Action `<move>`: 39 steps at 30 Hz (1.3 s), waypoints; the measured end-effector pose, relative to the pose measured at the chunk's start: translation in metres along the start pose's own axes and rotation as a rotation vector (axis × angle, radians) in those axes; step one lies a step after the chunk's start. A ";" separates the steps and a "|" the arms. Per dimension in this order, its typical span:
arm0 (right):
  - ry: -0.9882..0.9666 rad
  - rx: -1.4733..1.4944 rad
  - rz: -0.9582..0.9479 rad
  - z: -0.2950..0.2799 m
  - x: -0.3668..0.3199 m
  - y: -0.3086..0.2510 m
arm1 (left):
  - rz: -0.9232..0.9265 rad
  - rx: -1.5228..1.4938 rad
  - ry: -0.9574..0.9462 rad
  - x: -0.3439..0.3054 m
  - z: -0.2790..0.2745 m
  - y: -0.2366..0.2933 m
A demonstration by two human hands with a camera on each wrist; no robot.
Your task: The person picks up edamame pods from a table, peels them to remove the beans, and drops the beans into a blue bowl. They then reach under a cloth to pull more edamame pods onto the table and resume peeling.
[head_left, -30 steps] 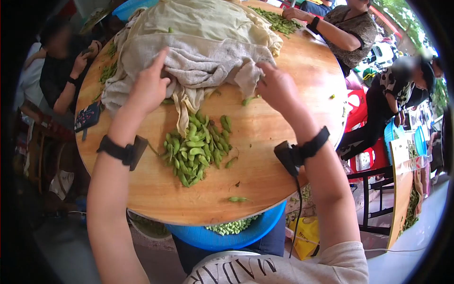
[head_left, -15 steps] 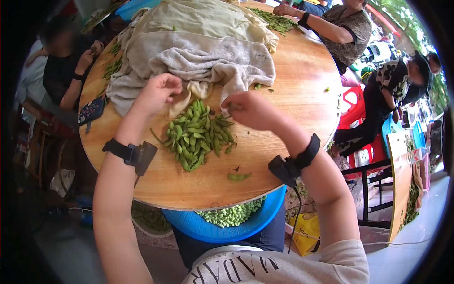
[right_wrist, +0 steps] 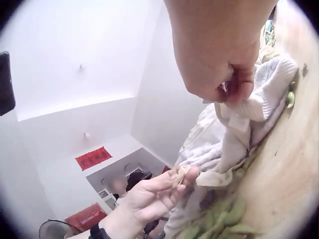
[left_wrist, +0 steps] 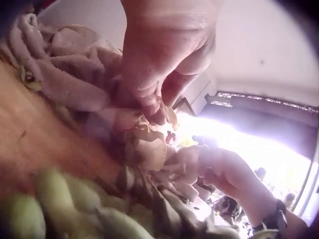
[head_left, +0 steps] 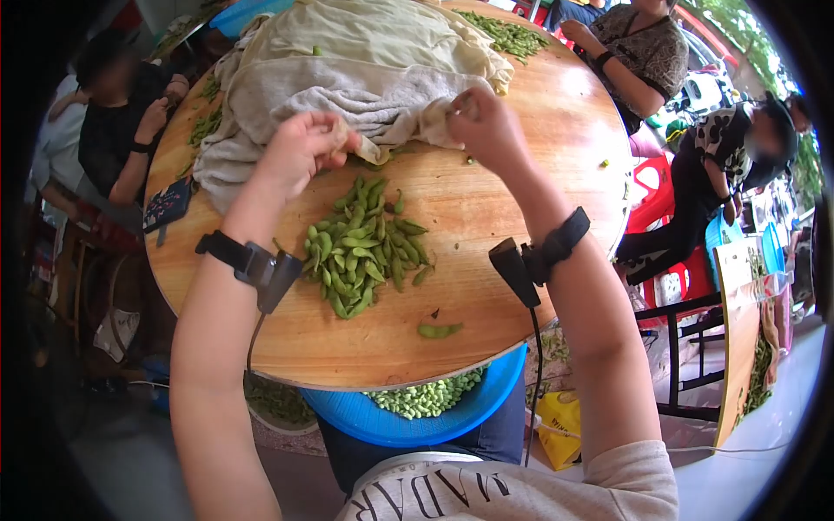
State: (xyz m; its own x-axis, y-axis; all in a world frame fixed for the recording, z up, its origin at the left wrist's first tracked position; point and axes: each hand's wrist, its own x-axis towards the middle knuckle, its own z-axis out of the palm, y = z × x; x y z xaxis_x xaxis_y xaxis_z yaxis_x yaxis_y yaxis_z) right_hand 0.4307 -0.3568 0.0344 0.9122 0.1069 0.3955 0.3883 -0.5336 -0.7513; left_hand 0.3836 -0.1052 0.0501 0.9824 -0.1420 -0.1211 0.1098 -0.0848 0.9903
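My left hand (head_left: 304, 149) pinches the edge of a cream cloth (head_left: 373, 152) between thumb and fingers, just beyond a heap of green soybean pods (head_left: 356, 252). To its right, my right hand (head_left: 488, 130) grips a corner of the greyish-white knitted cloth (right_wrist: 269, 89), lifted at that corner. This cloth (head_left: 295, 95) lies crumpled in front of a larger pale yellow cloth (head_left: 365, 35) that covers a mound. In the right wrist view, the left hand (right_wrist: 154, 196) shows the cream fabric between its fingertips.
A single pod (head_left: 440, 331) lies near the edge of the round wooden table (head_left: 486, 286). Below that edge, a blue basin (head_left: 499, 391) with shelled beans (head_left: 426, 399) sits on the lap. A dark phone-like case (head_left: 167, 207) lies at the left. Other people sit around.
Both hands drew back from the cloths toward the pod heap, then moved forward again. The cream flap that hung by the pods is now lifted away, and the grey cloth's right corner is raised.
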 end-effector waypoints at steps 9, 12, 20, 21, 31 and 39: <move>-0.055 -0.049 -0.137 0.002 -0.009 0.011 | 0.565 1.010 0.038 0.031 0.012 -0.018; -0.290 -0.051 -0.196 0.012 -0.019 -0.004 | 0.419 1.101 0.140 0.031 0.017 -0.007; -0.542 -0.255 -0.443 0.052 -0.033 -0.007 | 0.354 1.023 -0.263 -0.002 0.002 -0.025; -0.608 -0.252 -0.433 0.049 -0.038 -0.014 | 0.341 1.001 -0.254 -0.011 0.003 -0.025; -0.599 -0.169 -0.428 0.026 -0.100 -0.037 | 0.215 0.777 -0.269 -0.073 0.020 -0.023; -0.386 0.036 -0.271 -0.033 -0.114 -0.042 | 0.378 0.842 0.122 -0.091 -0.027 -0.010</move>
State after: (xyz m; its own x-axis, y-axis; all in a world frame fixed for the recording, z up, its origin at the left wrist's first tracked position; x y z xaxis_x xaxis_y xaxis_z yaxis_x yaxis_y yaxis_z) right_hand 0.3060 -0.3746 0.0383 0.7569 0.5458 0.3596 0.6169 -0.4147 -0.6690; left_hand 0.2973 -0.0648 0.0526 0.9448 -0.2056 0.2551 -0.3198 -0.7484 0.5810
